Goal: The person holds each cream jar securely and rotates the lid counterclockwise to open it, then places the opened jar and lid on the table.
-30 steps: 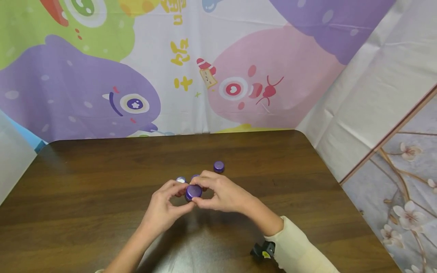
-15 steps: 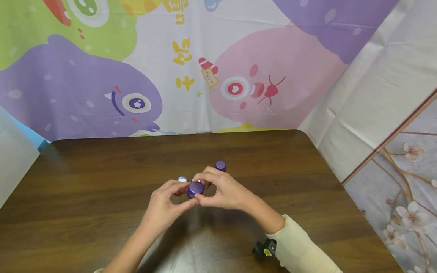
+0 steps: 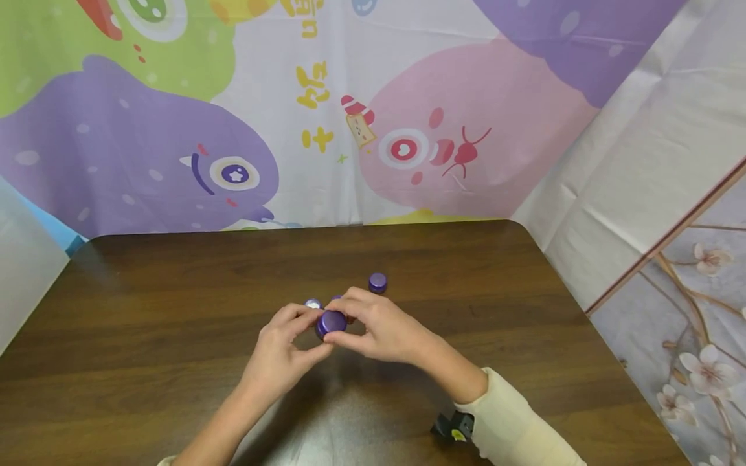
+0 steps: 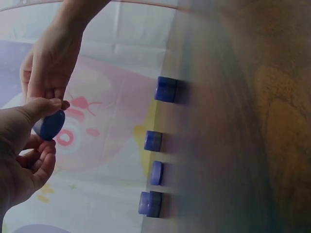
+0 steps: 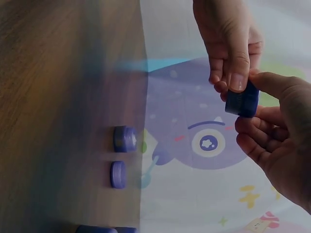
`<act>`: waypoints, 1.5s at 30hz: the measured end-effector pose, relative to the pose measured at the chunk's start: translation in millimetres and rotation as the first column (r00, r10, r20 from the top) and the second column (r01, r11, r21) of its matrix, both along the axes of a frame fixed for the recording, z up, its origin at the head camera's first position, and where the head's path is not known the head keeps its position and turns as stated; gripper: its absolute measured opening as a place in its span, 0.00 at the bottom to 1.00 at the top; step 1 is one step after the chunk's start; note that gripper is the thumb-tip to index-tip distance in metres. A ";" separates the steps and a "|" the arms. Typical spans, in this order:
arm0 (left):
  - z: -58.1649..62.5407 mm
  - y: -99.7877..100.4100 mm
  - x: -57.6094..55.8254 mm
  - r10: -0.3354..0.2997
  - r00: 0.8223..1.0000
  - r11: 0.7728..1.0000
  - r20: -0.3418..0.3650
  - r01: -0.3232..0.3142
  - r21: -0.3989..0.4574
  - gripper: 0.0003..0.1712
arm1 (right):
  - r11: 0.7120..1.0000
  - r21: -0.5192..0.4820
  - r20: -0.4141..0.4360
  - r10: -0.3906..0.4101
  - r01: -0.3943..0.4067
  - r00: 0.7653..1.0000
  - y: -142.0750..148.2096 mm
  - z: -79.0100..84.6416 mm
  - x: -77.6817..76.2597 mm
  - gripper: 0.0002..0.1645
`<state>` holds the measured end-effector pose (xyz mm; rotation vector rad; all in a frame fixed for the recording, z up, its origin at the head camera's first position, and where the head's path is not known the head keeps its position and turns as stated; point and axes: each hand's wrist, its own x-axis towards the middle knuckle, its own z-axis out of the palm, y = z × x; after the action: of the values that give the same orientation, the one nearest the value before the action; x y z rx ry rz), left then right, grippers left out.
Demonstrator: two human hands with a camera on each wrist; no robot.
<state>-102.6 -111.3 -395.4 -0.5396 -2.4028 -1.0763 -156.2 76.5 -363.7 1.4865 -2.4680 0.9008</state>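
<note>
Both hands hold a small round purple jar (image 3: 331,323) over the middle of the table, its smooth purple top facing the head camera. Thumb and fingers of my left hand (image 3: 282,346) pinch it from the left. My right hand (image 3: 381,327) grips it from the right, thumb at the near edge and fingers at the far side. In the right wrist view the jar (image 5: 242,100) shows as a short, dark blue-purple cylinder between the fingertips. Behind the hands stand an open purple jar (image 3: 313,303) with a whitish top and another purple piece (image 3: 337,298), mostly hidden by the fingers.
A small purple jar (image 3: 377,282) stands farther back, right of the hands. In the right wrist view a flat purple lid (image 5: 118,174) stands beside the open jar (image 5: 125,139). A printed cloth (image 3: 326,194) hangs behind the brown wooden table (image 3: 175,291).
Both hands keep hold of the jar and shift only slightly, with small changes in the fingers and the jar's tilt. The head view drifts a little; the pieces on the table stay put.
</note>
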 end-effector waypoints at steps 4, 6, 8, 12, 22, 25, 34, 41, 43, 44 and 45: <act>-2.3 -1.6 -1.4 -0.072 0.997 0.995 -0.033 0.074 0.060 0.22 | 0.999 0.032 -0.046 0.024 -0.022 0.999 1.5 4.1 1.5 0.18; -3.5 -1.6 -2.1 -0.103 0.994 0.990 -0.019 0.105 0.095 0.22 | 0.998 0.047 -0.050 0.036 -0.034 0.998 2.5 5.5 1.6 0.17; -4.6 -1.4 -2.4 -0.136 0.991 0.983 0.016 0.133 0.128 0.22 | 0.997 0.066 -0.043 0.051 -0.048 0.998 4.0 6.8 1.7 0.17; -5.4 -1.2 -3.5 -0.175 0.978 0.975 0.110 0.156 0.160 0.21 | 0.993 0.102 0.013 0.063 -0.064 0.998 7.9 8.6 1.8 0.19; 0.0 2.4 -7.9 -0.096 0.981 0.987 0.166 0.073 0.143 0.20 | 0.990 -0.116 0.215 -0.060 0.087 0.975 13.7 6.0 0.1 0.24; 0.4 3.5 -7.1 -0.070 0.982 0.990 0.177 0.046 0.136 0.20 | 0.985 -0.125 0.205 -0.089 0.116 0.975 12.9 6.1 -0.8 0.20; -3.3 2.4 -3.6 -0.086 0.985 0.989 0.148 0.066 0.135 0.21 | 0.999 -0.048 0.198 0.018 -0.009 0.980 12.4 8.5 -0.4 0.20; -3.4 2.2 -1.9 -0.093 0.988 0.984 0.126 0.072 0.166 0.20 | 0.998 -0.056 0.175 0.014 -0.005 0.985 12.2 10.9 3.0 0.23; -2.9 2.4 -2.0 -0.077 0.990 0.983 0.119 0.055 0.176 0.19 | 0.996 -0.080 0.176 -0.021 0.036 0.984 11.5 10.9 3.6 0.23; -2.6 2.6 -1.9 -0.067 0.991 0.983 0.118 0.045 0.180 0.19 | 0.994 -0.091 0.176 -0.039 0.056 0.984 10.9 10.7 3.8 0.23; -2.4 2.7 -1.8 -0.059 0.991 0.983 0.117 0.037 0.180 0.19 | 0.993 -0.097 0.172 -0.054 0.072 0.984 10.4 10.5 4.0 0.23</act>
<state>-104.4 -108.7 -397.8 -0.4857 -2.3753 -1.3656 -152.2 86.9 -353.1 1.3425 -2.5240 1.1680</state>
